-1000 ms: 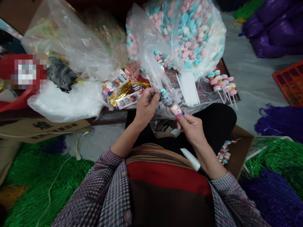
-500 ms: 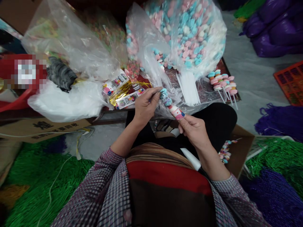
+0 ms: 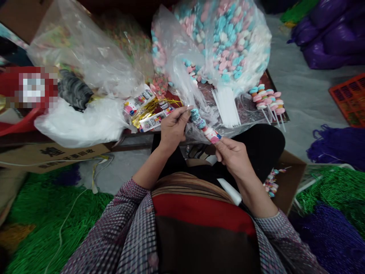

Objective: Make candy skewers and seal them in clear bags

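A candy skewer (image 3: 199,121) in a clear printed wrapper slants between my two hands, above the table's front edge. Its upper sweets are blue, and the lower end is covered by a white, pink and blue print. My left hand (image 3: 173,127) pinches the wrapper's top, where a bit of clear film pokes past the fingertips. Thumb and fingers of my right hand (image 3: 232,152) are closed on the lower, printed end. Left of my left hand lie printed wrappers (image 3: 152,121) and gold twist ties (image 3: 139,115). White sticks (image 3: 227,108) lie beyond my right hand.
A big clear bag of pink, blue and white sweets (image 3: 228,45) stands at the back. Unwrapped candy skewers (image 3: 268,99) lie at the table's right corner. A cardboard box (image 3: 292,182) with wrapped ones is by my right knee. A white handle-like object (image 3: 229,191) rests at my waist.
My left hand has shifted slightly left with the wrapper's top, and clear film now shows past its fingertips. The skewer has moved a little left and down; my right hand keeps its hold.
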Tool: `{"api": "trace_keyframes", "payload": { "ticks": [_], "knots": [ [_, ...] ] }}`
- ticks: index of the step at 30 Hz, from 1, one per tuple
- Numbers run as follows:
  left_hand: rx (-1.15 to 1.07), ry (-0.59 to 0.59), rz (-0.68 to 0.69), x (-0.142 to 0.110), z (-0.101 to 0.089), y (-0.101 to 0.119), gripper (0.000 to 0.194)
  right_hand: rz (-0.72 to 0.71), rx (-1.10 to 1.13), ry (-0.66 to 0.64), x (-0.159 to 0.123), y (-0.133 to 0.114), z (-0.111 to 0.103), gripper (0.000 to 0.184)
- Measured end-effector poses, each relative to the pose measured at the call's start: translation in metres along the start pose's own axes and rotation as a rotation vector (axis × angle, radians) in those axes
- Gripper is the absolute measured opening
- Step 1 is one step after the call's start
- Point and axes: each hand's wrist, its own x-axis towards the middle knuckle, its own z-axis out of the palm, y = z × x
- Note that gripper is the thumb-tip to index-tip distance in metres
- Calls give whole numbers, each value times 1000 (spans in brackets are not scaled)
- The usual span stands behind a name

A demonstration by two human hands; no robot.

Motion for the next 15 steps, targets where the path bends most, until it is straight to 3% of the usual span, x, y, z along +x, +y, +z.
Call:
{"api": "trace_keyframes", "payload": {
  "ticks": [3, 6, 15],
  "knots": [
    [-40, -19, -99, -1, 0, 0, 30, -5, 2, 9, 0, 2, 1, 56],
    [-55, -29, -110, -1, 0, 5, 29, -9, 6, 10, 0, 4, 1, 55],
    [211, -53, 103, 0, -3, 11, 27, 17, 17, 13, 1, 4, 2, 55]
  ]
}}
